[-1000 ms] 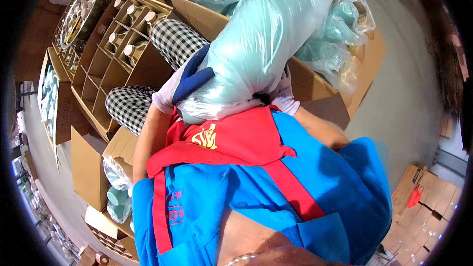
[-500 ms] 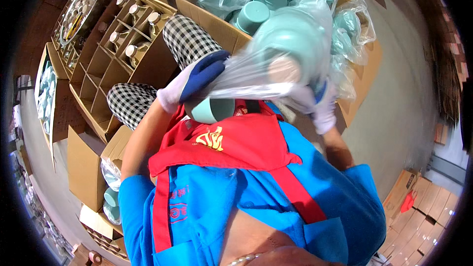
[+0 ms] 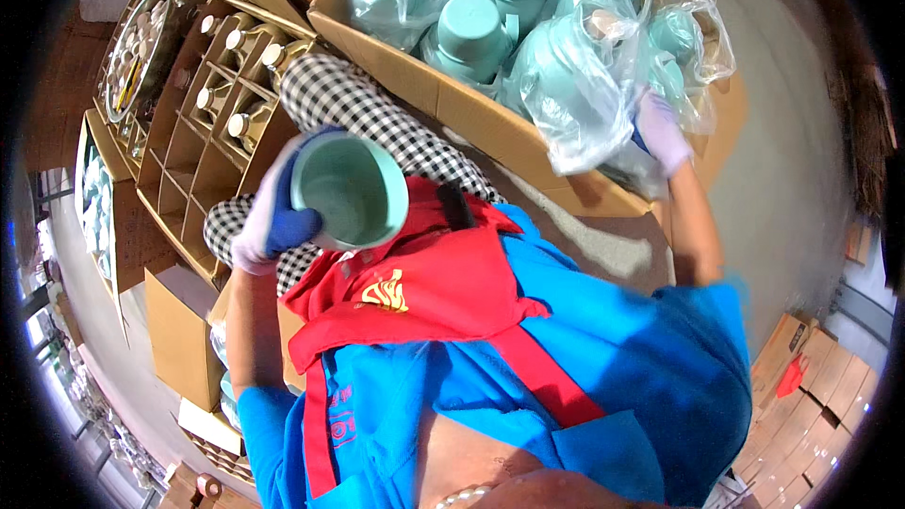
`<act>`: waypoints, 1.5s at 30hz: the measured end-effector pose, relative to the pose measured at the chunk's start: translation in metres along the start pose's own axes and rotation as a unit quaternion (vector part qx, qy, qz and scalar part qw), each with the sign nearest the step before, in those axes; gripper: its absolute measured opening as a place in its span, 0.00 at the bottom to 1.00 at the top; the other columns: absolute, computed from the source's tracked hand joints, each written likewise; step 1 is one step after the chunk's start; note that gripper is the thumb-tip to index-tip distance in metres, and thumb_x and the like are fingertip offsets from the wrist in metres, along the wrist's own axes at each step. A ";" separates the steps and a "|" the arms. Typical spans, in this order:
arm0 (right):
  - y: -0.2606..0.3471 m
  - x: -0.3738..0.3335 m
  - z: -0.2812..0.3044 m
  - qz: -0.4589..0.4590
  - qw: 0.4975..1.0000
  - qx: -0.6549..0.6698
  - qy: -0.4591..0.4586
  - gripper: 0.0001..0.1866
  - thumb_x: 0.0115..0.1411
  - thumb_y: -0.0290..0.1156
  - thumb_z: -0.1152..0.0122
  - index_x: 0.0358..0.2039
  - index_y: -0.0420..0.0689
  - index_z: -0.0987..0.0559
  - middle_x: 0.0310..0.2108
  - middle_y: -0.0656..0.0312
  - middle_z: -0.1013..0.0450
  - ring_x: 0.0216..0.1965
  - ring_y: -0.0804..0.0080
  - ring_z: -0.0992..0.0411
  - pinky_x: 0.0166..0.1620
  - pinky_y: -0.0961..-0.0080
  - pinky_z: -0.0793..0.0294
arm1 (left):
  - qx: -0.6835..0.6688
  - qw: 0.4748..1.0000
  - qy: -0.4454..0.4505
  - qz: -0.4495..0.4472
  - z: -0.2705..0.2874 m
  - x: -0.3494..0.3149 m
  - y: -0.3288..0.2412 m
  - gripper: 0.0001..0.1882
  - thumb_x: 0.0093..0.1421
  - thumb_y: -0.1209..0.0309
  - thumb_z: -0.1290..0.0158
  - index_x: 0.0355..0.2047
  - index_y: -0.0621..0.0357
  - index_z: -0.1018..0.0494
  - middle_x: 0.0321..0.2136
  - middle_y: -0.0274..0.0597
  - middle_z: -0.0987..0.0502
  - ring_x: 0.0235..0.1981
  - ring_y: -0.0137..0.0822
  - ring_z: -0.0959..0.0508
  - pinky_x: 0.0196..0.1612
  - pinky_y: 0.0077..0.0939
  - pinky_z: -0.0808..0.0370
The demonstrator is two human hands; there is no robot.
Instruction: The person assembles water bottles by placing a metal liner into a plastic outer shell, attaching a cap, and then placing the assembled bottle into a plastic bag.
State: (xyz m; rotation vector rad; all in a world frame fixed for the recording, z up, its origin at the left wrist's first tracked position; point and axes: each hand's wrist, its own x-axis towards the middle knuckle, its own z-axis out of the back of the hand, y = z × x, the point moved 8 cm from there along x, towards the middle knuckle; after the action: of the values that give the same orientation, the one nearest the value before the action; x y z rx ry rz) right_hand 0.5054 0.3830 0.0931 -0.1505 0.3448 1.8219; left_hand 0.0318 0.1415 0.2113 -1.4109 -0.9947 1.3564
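My left hand (image 3: 269,212), in a white glove with a blue palm, is closed around the side of an open teal cup (image 3: 349,193). The cup is tilted, with its mouth toward me and its inside bare. My right hand (image 3: 660,132), gloved alike, is at the near right side of a large cardboard box (image 3: 533,137), closed on the edge of a clear plastic bag (image 3: 589,127). Teal cups show through that bag, which lies on top of the box's contents; some of my right fingers are hidden by the film. Several upside-down teal cups (image 3: 471,38) stand in the box.
A divided carton (image 3: 174,179) at the left holds several bottles with white caps (image 3: 247,124). Beyond it lies a clear round tub (image 3: 141,52). My checkered trouser leg (image 3: 363,108) is between the carton and the large box. Stacked cartons (image 3: 801,396) stand at the lower right.
The plastic bag has moved from over my lap into the large box with my right hand. My left hand has let go of the bag and taken the teal cup, raising it leftward.
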 end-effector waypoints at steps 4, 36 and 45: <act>0.071 -0.068 0.107 0.163 0.858 0.187 -0.450 0.33 0.59 0.29 0.37 0.63 0.36 0.37 0.61 0.44 0.35 0.62 0.50 0.35 0.65 0.59 0.38 | -0.045 0.994 0.068 -0.070 -0.045 0.066 -0.061 0.56 0.43 0.51 0.32 0.67 0.65 0.44 0.61 0.47 0.32 0.63 0.38 0.32 0.66 0.36 0.38; 0.179 -0.088 0.022 0.152 0.676 0.719 -0.047 0.33 0.66 0.43 0.42 0.67 0.42 0.37 0.67 0.51 0.40 0.67 0.58 0.41 0.69 0.62 0.44 | -0.161 0.977 -0.003 -0.139 -0.102 0.088 -0.005 0.50 0.52 0.57 0.38 0.69 0.64 0.48 0.64 0.51 0.36 0.65 0.43 0.36 0.69 0.38 0.42; 0.144 -0.073 0.099 0.165 0.707 0.681 -0.096 0.48 0.50 0.40 0.24 0.68 0.41 0.39 0.64 0.51 0.37 0.62 0.59 0.34 0.64 0.63 0.33 | 0.220 0.931 0.054 -0.286 -0.115 0.093 -0.012 0.43 0.53 0.72 0.40 0.68 0.64 0.46 0.66 0.55 0.39 0.68 0.53 0.41 0.69 0.42 0.44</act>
State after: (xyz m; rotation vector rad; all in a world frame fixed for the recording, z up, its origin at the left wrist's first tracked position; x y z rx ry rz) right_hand 0.3956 0.3119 0.2293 1.1935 1.5348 1.4466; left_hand 0.1538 0.2249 0.1968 -0.7638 -0.8663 0.9689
